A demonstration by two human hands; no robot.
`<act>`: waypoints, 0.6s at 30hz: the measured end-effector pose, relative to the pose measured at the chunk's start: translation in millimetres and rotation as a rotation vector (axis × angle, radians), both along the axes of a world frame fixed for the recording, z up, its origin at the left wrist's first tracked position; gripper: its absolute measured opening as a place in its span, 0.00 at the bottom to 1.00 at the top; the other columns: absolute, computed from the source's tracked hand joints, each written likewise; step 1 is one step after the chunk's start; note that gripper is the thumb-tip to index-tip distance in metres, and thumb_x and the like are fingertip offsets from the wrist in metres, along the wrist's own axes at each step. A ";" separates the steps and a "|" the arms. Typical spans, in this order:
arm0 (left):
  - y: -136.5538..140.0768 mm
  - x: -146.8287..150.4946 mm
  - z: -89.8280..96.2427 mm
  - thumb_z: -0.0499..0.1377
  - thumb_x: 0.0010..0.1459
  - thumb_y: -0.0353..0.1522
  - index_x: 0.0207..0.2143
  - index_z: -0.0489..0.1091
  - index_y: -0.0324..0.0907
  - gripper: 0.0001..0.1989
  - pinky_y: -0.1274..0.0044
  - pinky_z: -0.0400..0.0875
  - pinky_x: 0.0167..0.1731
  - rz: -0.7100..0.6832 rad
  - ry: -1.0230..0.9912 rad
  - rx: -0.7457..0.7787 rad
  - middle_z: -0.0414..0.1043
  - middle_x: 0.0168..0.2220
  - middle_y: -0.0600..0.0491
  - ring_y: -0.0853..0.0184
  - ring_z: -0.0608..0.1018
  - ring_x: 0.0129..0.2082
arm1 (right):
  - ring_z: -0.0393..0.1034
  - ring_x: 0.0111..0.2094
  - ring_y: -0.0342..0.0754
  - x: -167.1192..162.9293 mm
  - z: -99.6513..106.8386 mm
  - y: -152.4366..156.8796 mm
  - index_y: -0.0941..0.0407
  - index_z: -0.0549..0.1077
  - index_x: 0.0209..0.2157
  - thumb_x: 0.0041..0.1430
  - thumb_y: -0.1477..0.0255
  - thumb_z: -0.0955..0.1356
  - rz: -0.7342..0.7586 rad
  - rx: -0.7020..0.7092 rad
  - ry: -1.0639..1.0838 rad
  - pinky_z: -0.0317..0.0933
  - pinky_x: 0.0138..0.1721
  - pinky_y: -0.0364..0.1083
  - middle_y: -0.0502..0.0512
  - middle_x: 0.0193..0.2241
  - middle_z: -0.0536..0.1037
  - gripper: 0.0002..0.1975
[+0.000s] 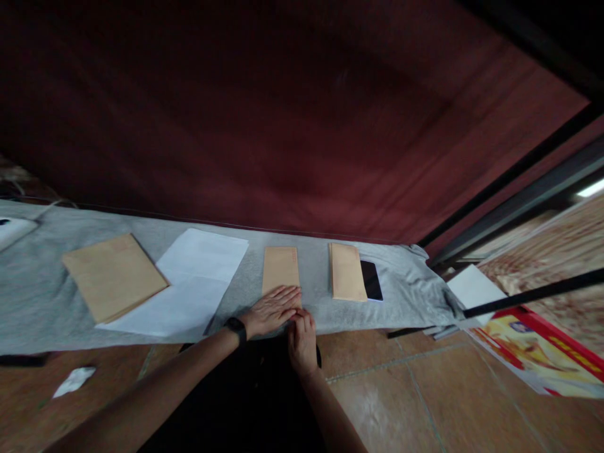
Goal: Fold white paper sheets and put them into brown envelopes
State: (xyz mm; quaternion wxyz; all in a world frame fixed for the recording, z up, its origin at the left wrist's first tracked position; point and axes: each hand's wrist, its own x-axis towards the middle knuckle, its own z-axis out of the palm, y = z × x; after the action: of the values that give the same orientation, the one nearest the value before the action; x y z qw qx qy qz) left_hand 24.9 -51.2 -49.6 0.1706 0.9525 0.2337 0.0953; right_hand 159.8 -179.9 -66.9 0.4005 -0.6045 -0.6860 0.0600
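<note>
A brown paper envelope [280, 267] lies upright before me on the grey cloth. Across its lower part my left hand [272, 309] rests flat, fingers stretched out, a dark band on the wrist. At the envelope's bottom right corner my right hand [302, 340] has its fingers curled and pinched together; what they grip, if anything, is hidden by the fingers. Right of these, a small stack of brown envelopes [348, 272] partly covers a dark phone [372, 280]. To the left, white paper sheets [186, 289] with a crease lie partly under a pile of larger brown envelopes [114, 275].
The grey cloth [311, 236] covers a narrow table against a dark red curtain [245, 145]. A white device [16, 231] with a cable sits at the far left. A crumpled tissue [74, 381] lies on the tiled floor. At right stand black metal bars and a red-yellow box [542, 349].
</note>
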 end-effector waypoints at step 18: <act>-54.1 -22.5 2.3 0.51 0.67 0.46 0.64 0.60 0.36 0.30 0.67 0.53 0.66 0.046 -0.013 0.210 0.62 0.66 0.42 0.60 0.63 0.66 | 0.61 0.63 0.48 10.1 16.4 3.6 0.55 0.65 0.62 0.73 0.71 0.53 0.110 -0.116 -0.017 0.49 0.67 0.57 0.58 0.61 0.70 0.22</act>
State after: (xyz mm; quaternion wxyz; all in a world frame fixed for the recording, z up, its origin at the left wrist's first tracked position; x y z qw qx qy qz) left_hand 2.4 -105.3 -47.3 0.0691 0.9588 0.2433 0.1292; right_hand 169.9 -176.3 -50.6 0.3552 -0.5884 -0.7170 0.1163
